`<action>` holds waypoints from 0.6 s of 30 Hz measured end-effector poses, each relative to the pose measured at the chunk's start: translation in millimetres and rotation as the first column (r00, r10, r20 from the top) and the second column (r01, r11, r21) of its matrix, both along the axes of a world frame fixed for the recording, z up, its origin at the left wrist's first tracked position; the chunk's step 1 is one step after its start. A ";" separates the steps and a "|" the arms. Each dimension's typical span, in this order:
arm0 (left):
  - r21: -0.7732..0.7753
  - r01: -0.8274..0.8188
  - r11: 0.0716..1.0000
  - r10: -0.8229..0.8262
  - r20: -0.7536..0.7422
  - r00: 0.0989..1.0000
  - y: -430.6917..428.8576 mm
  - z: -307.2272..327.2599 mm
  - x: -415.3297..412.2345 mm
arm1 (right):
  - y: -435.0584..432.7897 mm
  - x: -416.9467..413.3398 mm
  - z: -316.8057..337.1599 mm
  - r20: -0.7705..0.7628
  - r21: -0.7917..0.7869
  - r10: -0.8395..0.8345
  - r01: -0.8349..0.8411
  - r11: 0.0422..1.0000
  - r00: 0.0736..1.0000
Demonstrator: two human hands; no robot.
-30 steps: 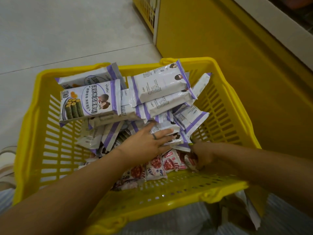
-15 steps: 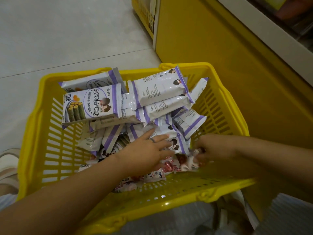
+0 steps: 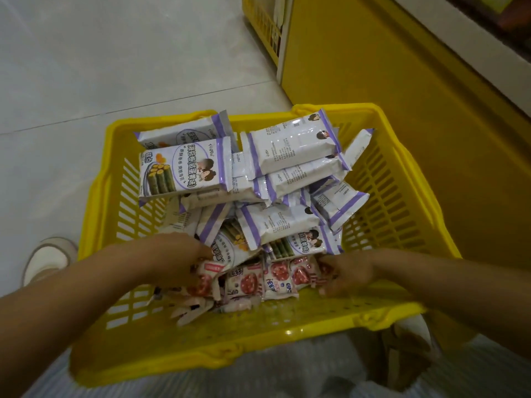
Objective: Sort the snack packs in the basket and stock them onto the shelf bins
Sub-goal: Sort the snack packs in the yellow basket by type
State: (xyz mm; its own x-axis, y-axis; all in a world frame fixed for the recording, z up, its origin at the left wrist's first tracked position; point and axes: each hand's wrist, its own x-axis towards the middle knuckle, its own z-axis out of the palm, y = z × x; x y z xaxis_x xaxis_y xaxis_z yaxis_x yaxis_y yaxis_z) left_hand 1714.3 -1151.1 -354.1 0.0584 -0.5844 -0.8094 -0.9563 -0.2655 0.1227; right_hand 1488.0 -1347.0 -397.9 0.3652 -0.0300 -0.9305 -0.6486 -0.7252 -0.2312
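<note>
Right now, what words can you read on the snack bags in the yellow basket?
"海苔卷(咸蛋黄味)": printed sideways on the front of the purple-and-white pack.
Small print on the backs of the other purple-and-white packs: too small to read.
Words on the red-patterned packs: blurred, unreadable.

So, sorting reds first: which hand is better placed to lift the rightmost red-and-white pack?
Right: the right hand touches that small red-and-white plastic snack pack; the left hand sits at the row's far end.

The far half of the basket (image 3: 388,196) is filled by piled purple packs (image 3: 293,147); bare mesh is left near the front wall. Rightward, passage is blocked by the shelf (image 3: 402,96); leftward the floor (image 3: 115,67) is open.
</note>
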 end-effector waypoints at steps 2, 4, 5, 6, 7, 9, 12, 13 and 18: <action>-0.002 0.034 0.999 -0.034 0.122 0.992 2.5 -2.6 1.1 | -2.0 6.2 -8.2 -0.015 0.038 -0.070 0.071 0.997 0.997; -0.121 0.130 0.984 -0.094 0.264 0.960 -0.6 -6.1 -4.8 | -2.0 10.9 -16.8 -0.023 0.037 -0.079 0.080 0.996 0.997; -0.214 0.171 0.962 -0.104 0.293 0.950 -3.1 -8.5 -9.3 | -1.5 12.6 -20.7 -0.019 0.035 -0.078 0.079 0.996 0.997; -0.320 0.192 0.928 -0.103 0.275 0.956 -5.6 -10.8 -15.1 | -1.0 13.4 -24.0 -0.012 0.034 -0.080 0.080 0.996 0.997; -0.426 0.197 0.883 -0.108 0.223 0.969 -7.6 -13.6 -20.9 | -0.7 13.6 -26.7 -0.010 0.033 -0.085 0.085 0.996 0.996; -0.584 0.203 0.786 -0.171 0.111 0.979 -9.8 -22.4 -31.8 | -1.3 12.7 -31.2 0.021 0.004 -0.093 0.093 0.996 0.995; -0.592 0.240 0.770 -0.241 0.079 0.967 -8.9 -40.2 -37.5 | -1.8 8.6 -37.1 0.105 -0.113 -0.059 0.071 0.991 0.993; -0.566 0.252 0.785 -0.252 0.080 0.964 -8.5 -44.3 -37.5 | -1.3 7.9 -39.0 0.111 -0.131 -0.042 0.056 0.990 0.993; -0.517 0.312 0.797 -0.291 0.123 0.949 -8.7 -52.8 -35.2 | 0.7 10.4 -47.4 0.105 -0.103 -0.090 0.101 0.990 0.990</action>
